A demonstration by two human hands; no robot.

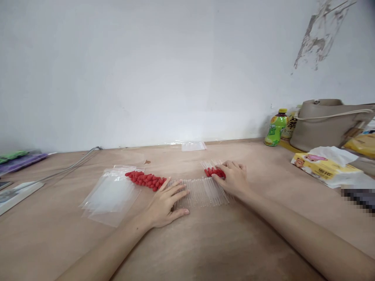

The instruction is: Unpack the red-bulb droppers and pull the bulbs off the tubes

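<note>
A row of thin clear tubes (202, 191) lies side by side on the table between my hands. My left hand (166, 205) rests with fingers spread over the left end of that row. Beyond its fingertips a heap of small red bulb-like pieces (148, 180) overlaps a stack of clear plastic bags (109, 195). At the row's right end, my right hand (234, 177) has its fingers curled, with thumb and forefinger closed around a bunch of red pieces (212, 171) that has clear tubes beside it. My palm hides part of that bunch.
A green drink bottle (275, 128) and a grey-beige bag (319, 125) stand at the back right. Nearer is a yellow tissue pack (325, 168). On the left lie a grey cable (73, 166) and purple and green packets (22, 162). A wall (175, 70) bounds the table's back.
</note>
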